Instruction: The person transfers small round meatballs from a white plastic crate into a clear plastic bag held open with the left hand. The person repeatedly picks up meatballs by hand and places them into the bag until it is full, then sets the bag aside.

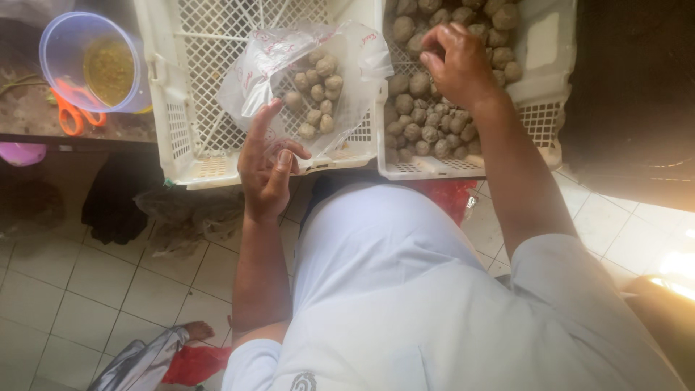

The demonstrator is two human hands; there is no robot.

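Two white lattice crates fill the top of the frame: the left crate (190, 108) nearly bare, the right crate (539, 119) heaped with brown round balls (427, 123). At upper centre my left hand (266, 170) pinches the clear plastic bag (304, 72) of balls, fingers clamped on its lower edge. Upper right, my right hand (460, 65) curls onto the heap; its grip I cannot tell.

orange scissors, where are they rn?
Head view, far left: the orange scissors lie on the dark tabletop, partly under the clear plastic jug, left of the empty white crate.
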